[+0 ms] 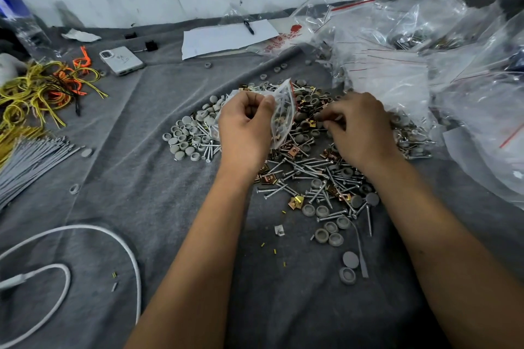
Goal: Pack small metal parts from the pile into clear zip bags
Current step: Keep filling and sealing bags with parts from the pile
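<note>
A pile of silver screws, brass clips and grey caps (309, 176) lies on the grey cloth in the middle. My left hand (245, 125) pinches a small clear zip bag (283, 113) with a red strip, held upright above the pile; some parts show inside it. Right of the bag, my right hand (360, 127) reaches down into the pile with curled fingertips pinching small parts. What exactly it pinches is hidden by the fingers.
A heap of clear zip bags (411, 59) fills the right side. A phone (122, 59), paper with a pen (226, 37), yellow and orange ties (42, 91), grey cable ties (28, 161) and a white cable (85, 258) lie to the left and back.
</note>
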The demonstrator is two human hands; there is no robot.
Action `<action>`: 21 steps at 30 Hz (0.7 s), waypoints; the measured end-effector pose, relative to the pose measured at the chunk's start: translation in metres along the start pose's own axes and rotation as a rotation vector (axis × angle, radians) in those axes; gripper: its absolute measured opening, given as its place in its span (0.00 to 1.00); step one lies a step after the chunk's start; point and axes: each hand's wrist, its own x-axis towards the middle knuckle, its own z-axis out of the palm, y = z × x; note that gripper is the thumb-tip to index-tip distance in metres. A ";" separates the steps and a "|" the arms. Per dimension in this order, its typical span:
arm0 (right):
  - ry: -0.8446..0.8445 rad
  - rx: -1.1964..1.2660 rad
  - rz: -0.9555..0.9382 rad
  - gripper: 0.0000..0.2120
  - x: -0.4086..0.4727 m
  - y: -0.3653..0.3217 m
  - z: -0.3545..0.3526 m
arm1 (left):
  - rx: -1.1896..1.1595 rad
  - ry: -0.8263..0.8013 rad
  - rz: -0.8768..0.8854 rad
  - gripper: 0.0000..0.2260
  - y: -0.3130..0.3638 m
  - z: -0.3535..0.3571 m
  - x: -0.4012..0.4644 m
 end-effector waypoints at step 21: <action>-0.107 -0.214 0.013 0.12 0.003 -0.007 0.011 | 0.008 -0.007 0.000 0.11 -0.001 0.000 -0.001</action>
